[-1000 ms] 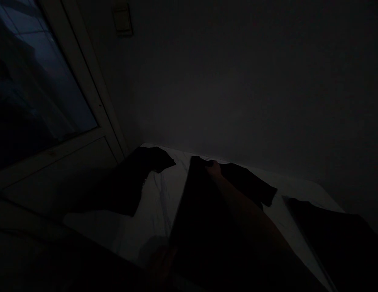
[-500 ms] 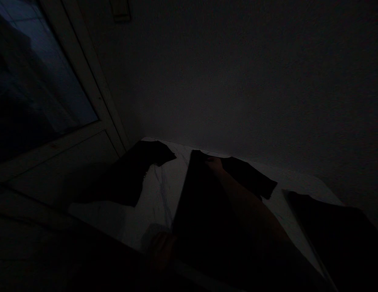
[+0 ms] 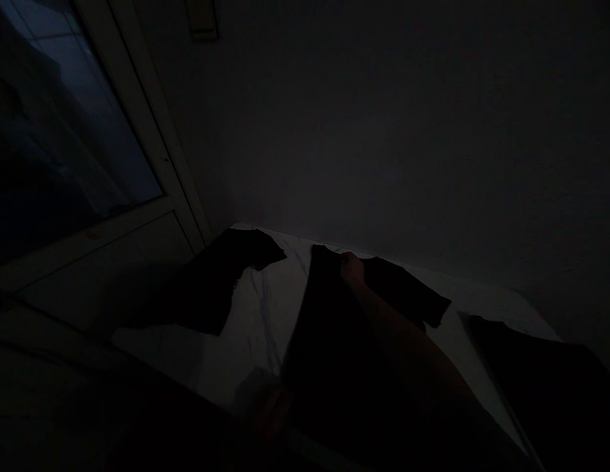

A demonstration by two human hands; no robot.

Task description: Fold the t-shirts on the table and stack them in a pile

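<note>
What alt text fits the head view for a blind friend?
A person's right hand touches the upper edge of a dark short-sleeved top spread on a marble-patterned table; the left hand is at its near left edge. Another dark garment lies left, dark fabric right. The room is nearly dark; a glazed door stands left.

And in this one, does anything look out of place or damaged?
The darkness stands out: the middle garment, left garment and dark cloth at right show as near-black silhouettes, so damage can't be judged. The left garment reaches the left edge of the tabletop; whether it overhangs is unclear. I see no spill.
</note>
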